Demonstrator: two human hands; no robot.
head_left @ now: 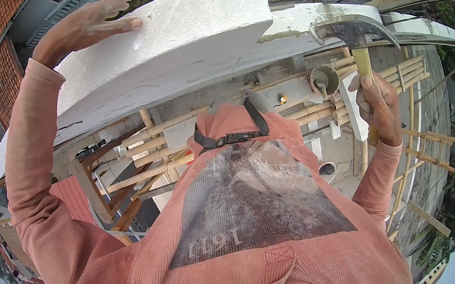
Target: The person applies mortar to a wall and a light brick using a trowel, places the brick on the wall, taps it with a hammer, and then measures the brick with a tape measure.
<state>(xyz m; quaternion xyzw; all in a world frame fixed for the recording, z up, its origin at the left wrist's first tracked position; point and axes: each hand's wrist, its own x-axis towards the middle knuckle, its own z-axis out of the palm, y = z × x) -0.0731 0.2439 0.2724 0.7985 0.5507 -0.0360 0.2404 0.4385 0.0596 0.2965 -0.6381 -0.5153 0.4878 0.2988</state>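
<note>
Block [182,25] of pale white masonry lies ahead of the person, along the top of a wall, its long axis running from left to right across the body. The left hand [89,29] is nearer to it: fingers spread and grasping nothing, it seems to rest on the upper face toward the block's left part. The right hand [378,106] is closed around the handle of a claw hammer [361,57], held upright beyond the block's right end and apart from it; the striking face points left, the claw right. The hands are wide apart. Bamboo poles [175,122] and a bucket [323,81] are below. A dark print [257,204] on the pink shirt [90,227] carries a short row of digits, upside down in this view. No brand or label is readable on block or hammer.
</note>
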